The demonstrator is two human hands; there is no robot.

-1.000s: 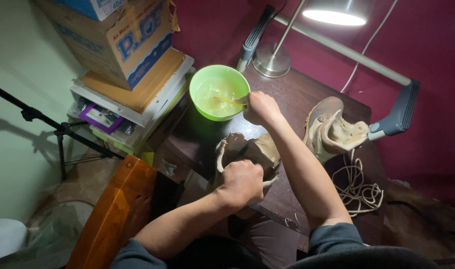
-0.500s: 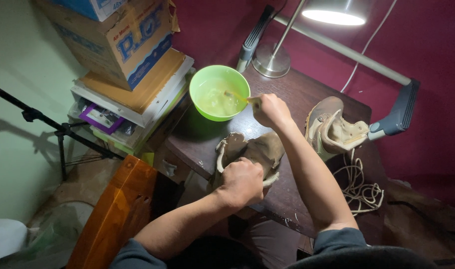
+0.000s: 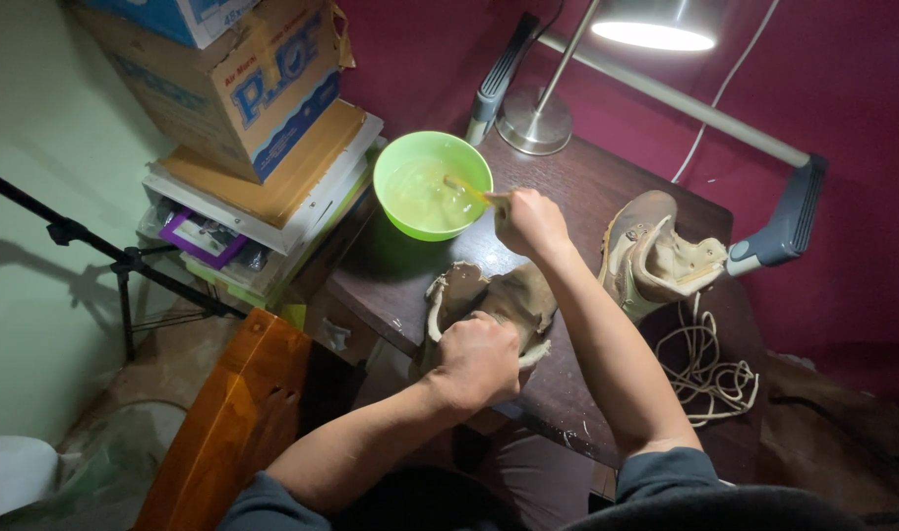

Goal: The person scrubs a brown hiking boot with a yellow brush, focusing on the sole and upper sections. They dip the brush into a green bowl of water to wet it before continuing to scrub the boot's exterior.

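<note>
The boot (image 3: 499, 300) lies on the dark table (image 3: 607, 187) under my left hand (image 3: 477, 359), whose fingers clench its collar, while my right hand (image 3: 530, 218), just beyond its toe, grasps a brush (image 3: 466, 189) dipped in the green bowl (image 3: 432, 185).

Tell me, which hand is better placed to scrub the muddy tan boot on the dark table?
Probably the right hand: it holds a small brush-like tool at the green plastic bowl of cloudy liquid. The left hand is busy gripping the muddy tan boot, steadying it.
</note>
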